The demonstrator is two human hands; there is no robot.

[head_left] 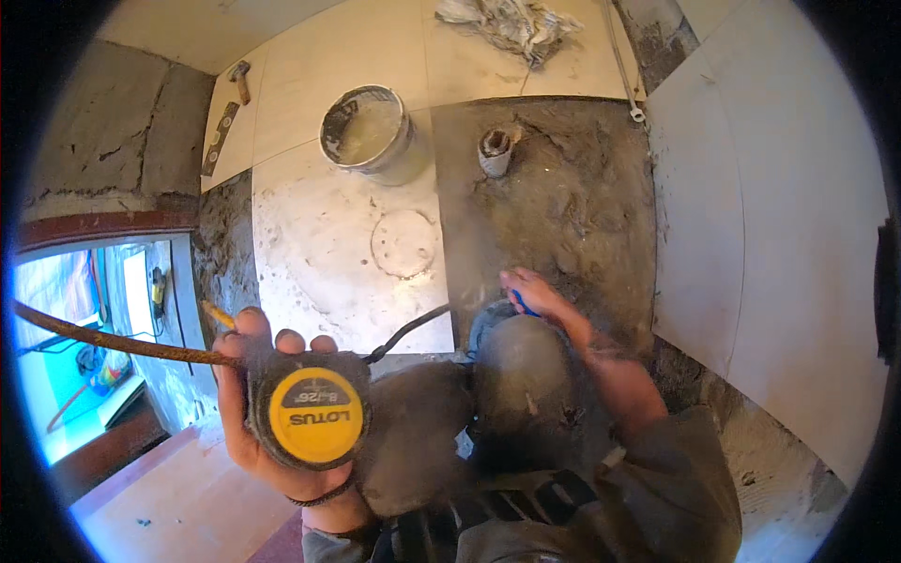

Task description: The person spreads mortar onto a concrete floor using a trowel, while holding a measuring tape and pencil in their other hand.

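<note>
My left hand (pixel 239 413) is wrapped round a tape measure (pixel 317 418) with a yellow face and dark case, held up close. A yellow pencil (pixel 219 315) sticks out by its fingers. From the same hand a rusty-brown strip (pixel 122 345) runs to the left edge; I cannot tell whether it is the tape's blade. A black strap (pixel 408 330) trails off to the right of the case. Beside my knee, my right hand (pixel 540 294) is closed on a small blue thing (pixel 521 302), mostly hidden by the fingers.
A bucket of greyish liquid (pixel 371 136) stands on a pale floor tile (pixel 328 253). Right of it, a pipe stub (pixel 495 153) rises from rough mortar (pixel 572 197). A hammer (pixel 241 83), a level (pixel 220 139), a crumpled bag (pixel 516 28) and a metal rod (pixel 621 61) lie farther off.
</note>
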